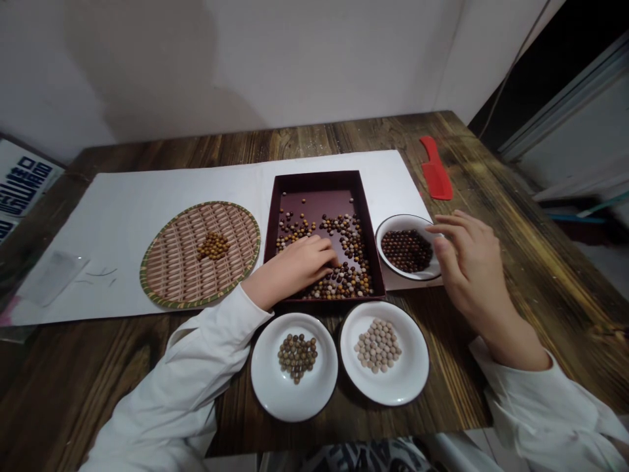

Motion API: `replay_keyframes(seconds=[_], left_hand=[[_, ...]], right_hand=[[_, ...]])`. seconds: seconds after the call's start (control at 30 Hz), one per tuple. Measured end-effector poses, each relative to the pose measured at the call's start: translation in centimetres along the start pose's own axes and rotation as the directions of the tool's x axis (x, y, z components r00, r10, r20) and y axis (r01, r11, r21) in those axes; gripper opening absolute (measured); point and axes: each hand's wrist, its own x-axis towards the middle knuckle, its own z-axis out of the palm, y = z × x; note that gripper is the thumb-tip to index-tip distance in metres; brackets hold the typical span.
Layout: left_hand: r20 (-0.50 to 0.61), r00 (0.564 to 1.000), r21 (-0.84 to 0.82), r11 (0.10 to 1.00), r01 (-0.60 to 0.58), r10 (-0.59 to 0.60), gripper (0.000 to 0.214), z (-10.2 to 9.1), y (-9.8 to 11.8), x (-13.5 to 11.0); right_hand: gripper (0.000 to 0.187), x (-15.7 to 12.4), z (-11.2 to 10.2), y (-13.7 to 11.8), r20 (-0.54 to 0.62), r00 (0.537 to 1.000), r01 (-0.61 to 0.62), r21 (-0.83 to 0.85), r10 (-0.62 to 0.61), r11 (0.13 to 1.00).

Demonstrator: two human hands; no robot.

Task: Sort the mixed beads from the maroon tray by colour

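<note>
Your left hand rests inside the dark red tray, fingers together on the mixed brown beads near its front wall; any grip is hidden. Your right hand hangs right of the tray, fingers spread and curved above a white bowl of dark beads. Two white plates sit just below the tray's front wall, a round woven tray lies left, and a red comb lies beyond the bowl on the wooden table.
</note>
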Motion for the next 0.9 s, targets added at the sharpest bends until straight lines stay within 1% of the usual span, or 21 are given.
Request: replay_keyframes(seconds=[0.2, 0.43, 0.63, 0.73, 0.8, 0.83, 0.9], left_hand=[[0.035, 0.999, 0.003, 1.000, 0.015, -0.015, 0.017, -0.2, 0.1, 0.0], [0.055, 0.998, -0.038, 0.999, 0.031, -0.029, 0.016, -0.3, 0.2, 0.1], [0.074, 0.996, -0.106, 0.993, 0.048, -0.041, 0.016, -0.6, 0.4, 0.1], [0.084, 0.996, -0.185, 0.982, 0.044, -0.029, 0.016, -0.9, 0.5, 0.2], [0.072, 0.997, -0.285, 0.958, 0.039, -0.019, 0.014, -1.2, 0.7, 0.2], [0.060, 0.998, -0.356, 0.934, 0.033, -0.012, 0.012, -1.4, 0.7, 0.2], [0.042, 0.999, -0.518, 0.855, 0.020, 0.002, 0.010, -1.9, 0.9, 0.1]], right_hand=[[0.039, 0.0, 0.0, -0.1, -0.009, 1.000, -0.004, 0.012, 0.004, 1.000], [0.037, 0.0, 0.1, -0.1, -0.009, 1.000, -0.013, 0.029, 0.013, 0.999], [0.036, 0.1, 0.0, -0.3, -0.007, 1.000, -0.002, 0.023, 0.002, 1.000], [0.035, 0.1, 0.0, -0.3, -0.006, 1.000, -0.003, 0.026, 0.003, 1.000], [0.036, 0.1, 0.0, -0.3, -0.011, 1.000, -0.006, 0.033, 0.006, 0.999], [0.036, 0.1, 0.0, -0.3, -0.011, 1.000, -0.006, 0.036, 0.007, 0.999], [0.036, 0.1, 0.1, -0.3, -0.012, 1.000, -0.006, 0.039, 0.007, 0.999]])
